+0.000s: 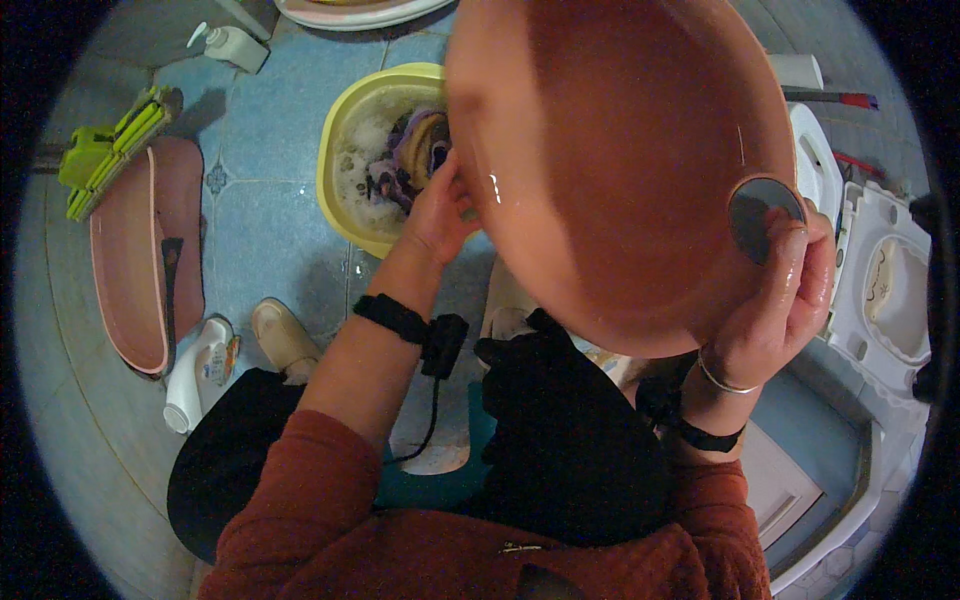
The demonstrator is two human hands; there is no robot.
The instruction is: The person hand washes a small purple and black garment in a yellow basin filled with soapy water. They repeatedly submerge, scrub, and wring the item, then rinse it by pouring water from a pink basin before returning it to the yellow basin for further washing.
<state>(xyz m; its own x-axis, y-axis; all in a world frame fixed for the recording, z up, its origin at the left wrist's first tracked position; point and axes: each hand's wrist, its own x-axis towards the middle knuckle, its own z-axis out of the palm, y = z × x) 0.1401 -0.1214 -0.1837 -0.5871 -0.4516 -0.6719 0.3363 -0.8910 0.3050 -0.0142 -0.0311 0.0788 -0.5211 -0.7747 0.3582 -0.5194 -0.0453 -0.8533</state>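
A large pink plastic basin is lifted in front of me, tilted so that its inside faces me. My right hand is wet and grips its rim at the oval handle hole, thumb on the inner side. Beside the basin's left edge is my left hand; the basin hides part of its fingers, so its grip is unclear. Behind and below stands a yellow washtub on the floor, partly covered by the basin. In its sudsy water lies dark, purple and tan patterned cloth.
A pink tub leans at left below a green mop head. A white bottle lies near my shoe; a pump bottle is farther back. White plastic frames stand right. Water spots the blue tiles.
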